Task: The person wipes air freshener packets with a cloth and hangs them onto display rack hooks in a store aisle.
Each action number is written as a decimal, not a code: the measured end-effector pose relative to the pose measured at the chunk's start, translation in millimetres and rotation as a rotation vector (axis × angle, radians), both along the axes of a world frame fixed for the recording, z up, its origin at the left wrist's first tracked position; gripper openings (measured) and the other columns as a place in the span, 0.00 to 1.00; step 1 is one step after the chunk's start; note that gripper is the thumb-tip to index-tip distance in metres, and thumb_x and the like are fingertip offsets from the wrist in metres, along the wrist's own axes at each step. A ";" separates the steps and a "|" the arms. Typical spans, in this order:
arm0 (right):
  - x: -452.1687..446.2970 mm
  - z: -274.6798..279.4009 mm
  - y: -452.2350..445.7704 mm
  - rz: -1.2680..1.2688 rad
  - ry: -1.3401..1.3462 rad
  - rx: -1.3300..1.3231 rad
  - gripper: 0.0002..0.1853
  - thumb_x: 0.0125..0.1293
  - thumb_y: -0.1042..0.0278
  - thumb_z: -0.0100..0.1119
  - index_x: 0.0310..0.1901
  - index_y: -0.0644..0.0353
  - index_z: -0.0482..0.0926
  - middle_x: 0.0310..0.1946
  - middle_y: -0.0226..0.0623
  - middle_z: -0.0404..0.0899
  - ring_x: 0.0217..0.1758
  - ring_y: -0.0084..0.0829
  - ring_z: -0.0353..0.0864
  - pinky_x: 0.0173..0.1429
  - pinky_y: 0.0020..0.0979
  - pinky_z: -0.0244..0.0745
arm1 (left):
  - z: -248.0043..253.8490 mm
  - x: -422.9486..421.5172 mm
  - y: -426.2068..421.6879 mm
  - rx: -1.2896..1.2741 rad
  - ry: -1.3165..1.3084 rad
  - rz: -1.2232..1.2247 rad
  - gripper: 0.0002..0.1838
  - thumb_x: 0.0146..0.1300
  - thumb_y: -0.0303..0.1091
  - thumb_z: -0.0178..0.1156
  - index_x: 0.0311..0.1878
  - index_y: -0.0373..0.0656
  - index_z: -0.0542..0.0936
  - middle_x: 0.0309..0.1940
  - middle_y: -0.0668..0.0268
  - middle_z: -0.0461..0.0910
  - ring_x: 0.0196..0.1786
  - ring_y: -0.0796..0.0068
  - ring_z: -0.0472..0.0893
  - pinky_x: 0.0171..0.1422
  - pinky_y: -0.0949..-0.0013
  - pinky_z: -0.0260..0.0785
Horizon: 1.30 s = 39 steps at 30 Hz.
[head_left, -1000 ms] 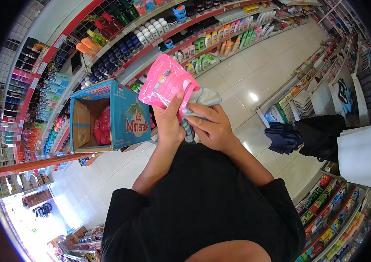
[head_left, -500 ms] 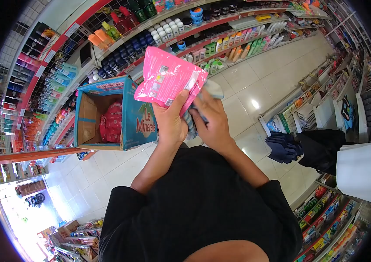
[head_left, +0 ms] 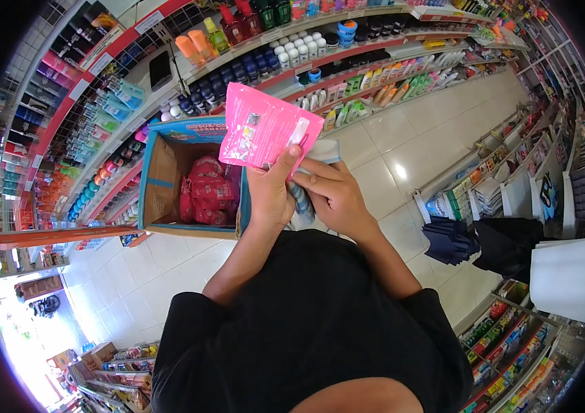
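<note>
A shiny pink pouch point(head_left: 265, 127) is pinched in my left hand point(head_left: 272, 189), the thumb lying over its lower right corner. My right hand point(head_left: 337, 196) is closed on a pale cloth with blue stripes point(head_left: 327, 150), part of which shows beyond the fingers and part between the two hands. The cloth lies against the back of the pouch's right edge. Left of my hands, an open blue cardboard box point(head_left: 193, 129) holds red-pink packages point(head_left: 206, 193).
Curved shelves point(head_left: 375, 41) with bottles and jars run across the back and left. Racks point(head_left: 492, 186) with packets stand at right, near dark folded cloth items point(head_left: 447, 239) and a white panel point(head_left: 571, 279). Tiled floor point(head_left: 402, 138) lies between. A bright doorway point(head_left: 24, 323) is at lower left.
The view has turned, so the box and shelves appear farther right and the box's inside shows more. My right hand has moved slightly along the cloth; the pouch is still in my left hand.
</note>
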State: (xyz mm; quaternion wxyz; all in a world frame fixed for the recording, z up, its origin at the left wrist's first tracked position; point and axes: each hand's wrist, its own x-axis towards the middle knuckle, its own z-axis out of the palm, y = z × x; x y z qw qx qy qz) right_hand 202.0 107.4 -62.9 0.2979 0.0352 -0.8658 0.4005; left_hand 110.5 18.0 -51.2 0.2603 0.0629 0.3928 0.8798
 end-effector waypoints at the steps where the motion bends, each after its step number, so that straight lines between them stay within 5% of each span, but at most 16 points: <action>1: -5.7 3.5 -4.8 -0.071 0.030 0.005 0.22 0.54 0.84 0.57 0.52 0.55 0.80 0.57 0.41 0.76 0.54 0.41 0.76 0.55 0.35 0.68 | -0.9 -1.7 -4.4 0.001 -0.007 0.000 0.19 0.56 0.19 0.65 0.51 0.40 0.74 0.44 0.66 0.79 0.46 0.76 0.78 0.52 0.71 0.71; 10: -38.2 9.9 -35.5 -0.257 0.057 -0.117 0.22 0.58 0.83 0.55 0.56 0.61 0.77 0.61 0.47 0.71 0.54 0.42 0.75 0.59 0.35 0.68 | -5.5 -43.7 -52.9 0.125 -0.110 0.081 0.22 0.59 0.16 0.59 0.56 0.41 0.70 0.48 0.65 0.76 0.49 0.73 0.78 0.55 0.69 0.74; 12: -41.6 3.6 -31.3 -0.417 0.088 -0.361 0.20 0.62 0.81 0.53 0.57 0.65 0.74 0.64 0.47 0.68 0.57 0.37 0.75 0.64 0.31 0.65 | -7.3 -68.0 -71.9 0.124 -0.001 0.130 0.22 0.62 0.18 0.56 0.59 0.38 0.67 0.53 0.61 0.74 0.54 0.68 0.78 0.60 0.65 0.75; 14: -35.7 -5.0 -19.0 -0.315 0.061 -0.795 0.24 0.65 0.79 0.52 0.63 0.66 0.66 0.63 0.46 0.68 0.60 0.33 0.73 0.65 0.31 0.66 | -4.5 -83.9 -94.1 0.038 0.095 0.132 0.25 0.61 0.21 0.59 0.61 0.39 0.66 0.56 0.59 0.72 0.56 0.66 0.77 0.62 0.63 0.74; 18: -37.0 6.1 -6.3 -0.221 0.217 -1.189 0.28 0.66 0.77 0.52 0.67 0.64 0.59 0.58 0.47 0.72 0.59 0.34 0.74 0.61 0.34 0.71 | -14.8 -101.2 -132.7 0.152 0.124 0.119 0.25 0.65 0.28 0.58 0.64 0.40 0.63 0.58 0.59 0.71 0.59 0.67 0.75 0.62 0.61 0.70; 20: -38.1 4.9 4.7 -0.161 0.198 -1.415 0.30 0.66 0.75 0.53 0.68 0.62 0.55 0.56 0.46 0.72 0.58 0.35 0.75 0.58 0.37 0.74 | -12.5 -105.0 -145.2 0.229 -0.016 0.162 0.26 0.70 0.41 0.52 0.65 0.39 0.61 0.60 0.59 0.69 0.60 0.65 0.74 0.62 0.59 0.69; 25: -71.4 14.7 -26.4 -0.160 0.232 -1.379 0.27 0.67 0.70 0.53 0.65 0.58 0.59 0.58 0.42 0.68 0.58 0.34 0.72 0.63 0.36 0.69 | -20.1 -114.9 -163.3 0.071 0.000 0.242 0.24 0.72 0.44 0.47 0.63 0.38 0.64 0.58 0.60 0.71 0.58 0.66 0.74 0.61 0.59 0.69; 27: -87.2 7.7 -50.4 -0.156 -0.043 -1.278 0.30 0.64 0.63 0.59 0.67 0.54 0.60 0.60 0.45 0.65 0.60 0.40 0.69 0.65 0.42 0.64 | -23.1 -118.3 -166.0 0.073 -0.020 0.261 0.23 0.72 0.43 0.47 0.62 0.38 0.64 0.57 0.60 0.72 0.58 0.66 0.75 0.60 0.58 0.69; 29: -96.7 -36.5 -56.1 -0.283 -0.237 -0.007 0.36 0.60 0.54 0.64 0.68 0.49 0.61 0.57 0.50 0.64 0.61 0.46 0.67 0.60 0.49 0.65 | -25.1 -120.1 -166.8 0.080 -0.019 0.256 0.23 0.72 0.43 0.48 0.62 0.38 0.65 0.57 0.60 0.72 0.58 0.66 0.75 0.60 0.58 0.70; 32: -99.1 -23.9 -83.0 -0.434 -0.519 0.252 0.40 0.54 0.49 0.67 0.68 0.48 0.63 0.52 0.53 0.65 0.59 0.52 0.66 0.56 0.53 0.64 | -24.5 -120.0 -165.7 0.076 -0.028 0.236 0.23 0.72 0.43 0.48 0.62 0.38 0.65 0.57 0.60 0.72 0.58 0.66 0.75 0.60 0.58 0.70; 39: -90.1 -7.5 -68.5 -0.389 -0.324 -0.097 0.32 0.53 0.58 0.69 0.60 0.56 0.72 0.47 0.44 0.69 0.51 0.45 0.69 0.53 0.38 0.67 | -23.6 -115.1 -155.2 -0.015 -0.056 0.205 0.21 0.72 0.42 0.49 0.60 0.39 0.67 0.56 0.61 0.73 0.56 0.66 0.76 0.58 0.60 0.72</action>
